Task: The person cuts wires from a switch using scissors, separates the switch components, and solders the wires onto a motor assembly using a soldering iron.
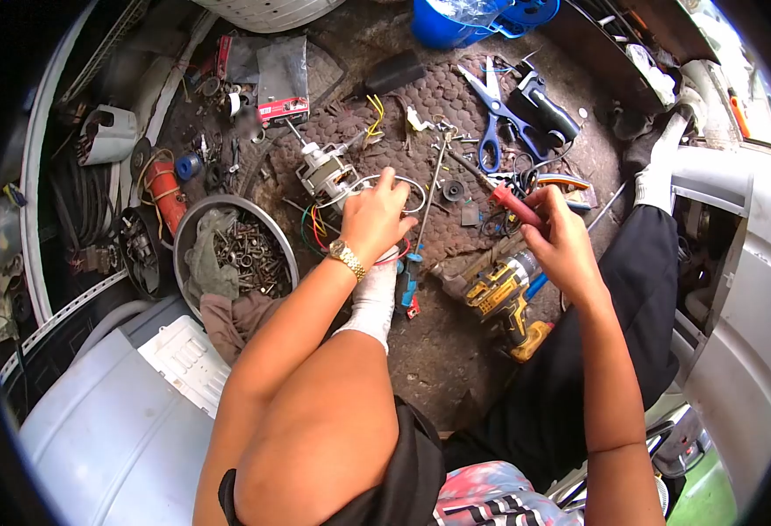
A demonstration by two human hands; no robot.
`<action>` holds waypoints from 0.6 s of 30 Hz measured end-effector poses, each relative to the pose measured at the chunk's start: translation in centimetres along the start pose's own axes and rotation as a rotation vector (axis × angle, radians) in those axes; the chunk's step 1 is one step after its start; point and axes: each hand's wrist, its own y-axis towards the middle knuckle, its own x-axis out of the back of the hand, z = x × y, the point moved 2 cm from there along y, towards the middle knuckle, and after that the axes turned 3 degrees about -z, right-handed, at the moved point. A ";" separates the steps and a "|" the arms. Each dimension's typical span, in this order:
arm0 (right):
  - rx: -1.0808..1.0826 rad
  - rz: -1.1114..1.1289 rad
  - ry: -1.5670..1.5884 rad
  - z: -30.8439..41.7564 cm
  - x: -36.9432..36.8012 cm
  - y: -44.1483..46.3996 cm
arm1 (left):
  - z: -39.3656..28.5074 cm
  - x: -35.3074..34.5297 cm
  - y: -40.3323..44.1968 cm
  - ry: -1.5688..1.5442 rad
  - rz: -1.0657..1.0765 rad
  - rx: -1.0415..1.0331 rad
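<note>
My left hand [375, 215], with a gold watch [348, 260] on the wrist, is bent over a white looped wire [422, 195] beside a small electric motor [326, 173]. Its fingers are curled, and their undersides are hidden. The metal motor lies just left of the hand, its shaft tilted up; red, yellow and green wires [317, 221] trail below it. My right hand [561, 237] grips a screwdriver by its red handle [515, 205]. The screwdriver's shaft points up and left, away from the hand, towards small parts on the mat. A white-socked foot [375, 294] rests under my left hand.
Blue-handled scissors [493, 114] and a black tool [545, 107] lie on the brown mat [298, 145]. A yellow cordless drill [505, 298] is below my right hand. At left stands a metal bowl [291, 254] of bolts. A blue bucket [442, 26] is behind.
</note>
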 end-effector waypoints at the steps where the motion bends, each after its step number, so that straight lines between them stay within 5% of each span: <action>1: -0.004 -0.005 0.005 -0.1 0.2 0.1 | 0.3 -0.8 0.2 0.020 -0.031 -0.062; 10: -0.041 0.012 -0.105 0.0 1.9 0.1 | 2.9 0.7 1.7 0.191 -0.264 -0.022; 14: 0.033 0.062 -0.145 0.0 1.3 0.0 | 3.8 -0.4 -0.1 0.224 -0.168 -0.209; 18: 0.045 0.060 -0.193 0.0 1.1 -0.1 | 3.2 0.1 -1.2 0.126 -0.153 -0.160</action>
